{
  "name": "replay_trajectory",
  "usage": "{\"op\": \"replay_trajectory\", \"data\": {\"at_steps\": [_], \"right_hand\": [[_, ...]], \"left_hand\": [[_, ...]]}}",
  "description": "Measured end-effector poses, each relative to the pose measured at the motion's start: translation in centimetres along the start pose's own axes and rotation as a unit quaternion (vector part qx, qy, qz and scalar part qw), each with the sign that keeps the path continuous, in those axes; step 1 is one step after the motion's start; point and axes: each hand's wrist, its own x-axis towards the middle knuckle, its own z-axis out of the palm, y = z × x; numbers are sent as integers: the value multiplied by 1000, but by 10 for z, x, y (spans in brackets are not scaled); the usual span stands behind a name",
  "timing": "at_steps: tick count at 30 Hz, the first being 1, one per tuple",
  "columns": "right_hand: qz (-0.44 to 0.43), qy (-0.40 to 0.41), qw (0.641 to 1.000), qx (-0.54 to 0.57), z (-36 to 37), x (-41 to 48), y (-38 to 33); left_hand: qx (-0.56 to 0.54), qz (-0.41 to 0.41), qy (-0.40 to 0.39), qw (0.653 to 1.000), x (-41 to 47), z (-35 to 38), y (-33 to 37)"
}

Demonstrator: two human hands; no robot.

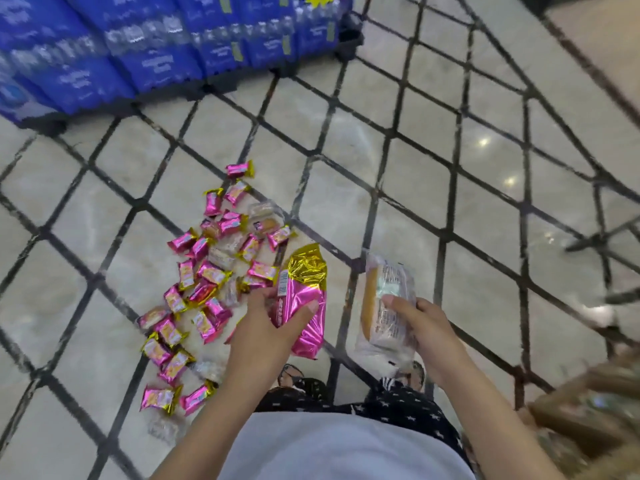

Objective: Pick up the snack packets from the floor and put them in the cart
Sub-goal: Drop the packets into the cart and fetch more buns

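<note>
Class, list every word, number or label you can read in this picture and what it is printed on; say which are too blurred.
Nothing is readable.
Blue water-bottle packs: white print, too blurred.
Large pink and gold packet in the left hand: barcode and print, too small.
Clear packet in the right hand: label, blurred.
Small pink packets on the floor: blurred.

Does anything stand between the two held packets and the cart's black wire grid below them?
Nothing visible does. The left hand grips a pink and gold foil packet, the right hand a clear plastic bun packet; bare black wire grid lies directly beneath them.
</note>
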Motion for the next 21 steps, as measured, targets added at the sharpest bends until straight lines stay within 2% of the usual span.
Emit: {"op": "replay_trajectory", "data": {"at_steps": [5, 13, 21], "right_hand": [[-11, 59, 997, 50, -95, -6, 4], [-27, 161, 980, 114, -271, -16, -2], [-46, 226, 960, 162, -411, -13, -15]], "left_hand": [[46, 40, -50, 997, -8, 76, 40], [119, 88, -152, 977, -33, 242, 108], [164, 141, -226, 950, -56, 385, 161]]}}
